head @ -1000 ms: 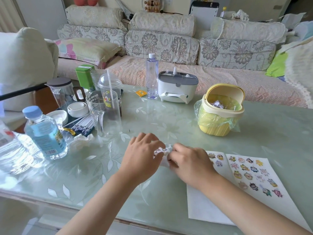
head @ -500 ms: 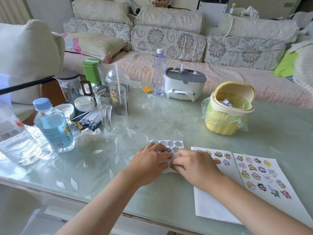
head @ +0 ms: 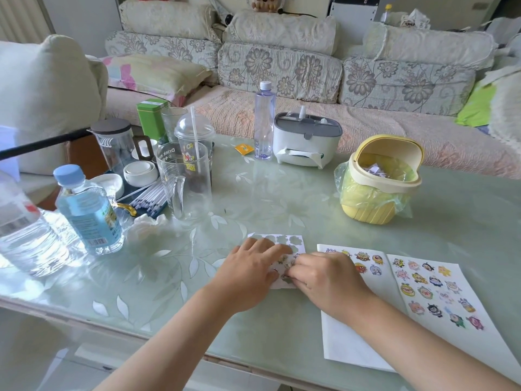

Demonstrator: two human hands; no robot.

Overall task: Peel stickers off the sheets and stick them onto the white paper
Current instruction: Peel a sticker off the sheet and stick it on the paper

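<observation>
A small sticker sheet lies flat on the glass table, its far rows showing empty cut-outs. My left hand presses down on its left part. The fingertips of my right hand pinch at a sticker near the sheet's right edge; whether it is lifted I cannot tell. To the right lies the white paper with several cartoon stickers on it; my right forearm crosses its near left part.
A yellow mini bin with a bag stands beyond the paper. A white tissue box, a clear bottle, cups, a glass mug, straws and two water bottles crowd the left and back of the table. A sofa runs behind.
The sticker sheet, bunched between both hands a second ago, now lies flat on the table. My left hand holds it down while my right fingers work at a sticker. The camera has moved closer.
</observation>
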